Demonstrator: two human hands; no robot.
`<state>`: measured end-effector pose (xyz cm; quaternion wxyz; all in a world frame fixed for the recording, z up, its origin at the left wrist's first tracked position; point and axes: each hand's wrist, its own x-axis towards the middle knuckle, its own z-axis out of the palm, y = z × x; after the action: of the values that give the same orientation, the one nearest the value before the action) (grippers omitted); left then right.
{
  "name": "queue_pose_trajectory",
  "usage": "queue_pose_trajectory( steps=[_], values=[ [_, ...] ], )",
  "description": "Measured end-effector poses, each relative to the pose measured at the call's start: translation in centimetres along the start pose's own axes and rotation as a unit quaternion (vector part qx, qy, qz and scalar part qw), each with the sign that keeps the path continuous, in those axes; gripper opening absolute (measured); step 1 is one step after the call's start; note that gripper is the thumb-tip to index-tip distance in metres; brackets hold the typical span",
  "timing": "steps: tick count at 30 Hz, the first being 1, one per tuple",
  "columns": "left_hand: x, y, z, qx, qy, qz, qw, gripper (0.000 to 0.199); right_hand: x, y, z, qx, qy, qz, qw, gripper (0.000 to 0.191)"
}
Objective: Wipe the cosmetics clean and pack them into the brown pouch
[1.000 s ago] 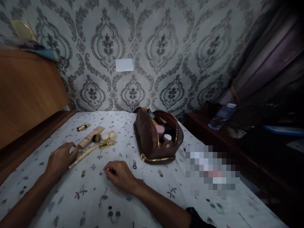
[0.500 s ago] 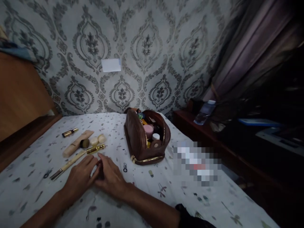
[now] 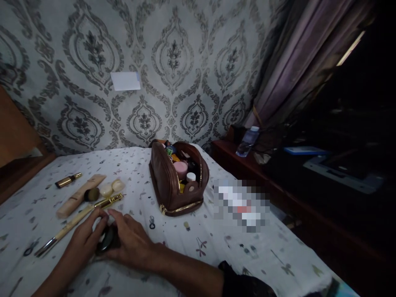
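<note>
Both hands are together low on the left side of the head view, just above the bed. Between them is a small, dark, glossy, rounded object (image 3: 107, 240), partly covered by fingers; its kind does not show clearly. My left hand (image 3: 85, 234) grips its left side, fingers curled. My right hand (image 3: 133, 239) closes round the right side. Just beyond lies a slim cream stick (image 3: 72, 222) with silver and gold ends. Behind it are a dark-bristled brush head (image 3: 92, 194), two small cream round pieces (image 3: 107, 189) and a beige tube (image 3: 82, 195).
A brown zip bag (image 3: 165, 175) stands open, filled with cosmetics. A gold-and-dark lipstick tube (image 3: 68, 180) lies far left on the patterned sheet (image 3: 173, 264). A pixelated item (image 3: 243, 206) lies at the right. A water bottle (image 3: 247, 141) leans beyond the bed edge.
The view has turned rightward, so things appear further left. The hands have shifted and parted slightly, and the dark rounded object now shows between them.
</note>
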<state>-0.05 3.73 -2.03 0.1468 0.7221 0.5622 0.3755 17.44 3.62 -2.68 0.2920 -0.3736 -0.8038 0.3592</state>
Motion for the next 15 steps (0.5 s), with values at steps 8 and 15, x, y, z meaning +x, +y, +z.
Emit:
queue_pose_trajectory(
  steps=[8,15],
  values=[
    [-1.1,0.5,-0.8,0.035,-0.089,0.021,0.995,0.042,0.0,0.7,0.3,0.028,0.008,-0.016,0.999,0.101],
    [-2.8,-0.4,-2.0,0.098,-0.124,0.134,0.978,0.044,0.3,1.1,0.5,0.08,0.022,-0.021,0.996,0.099]
  ],
)
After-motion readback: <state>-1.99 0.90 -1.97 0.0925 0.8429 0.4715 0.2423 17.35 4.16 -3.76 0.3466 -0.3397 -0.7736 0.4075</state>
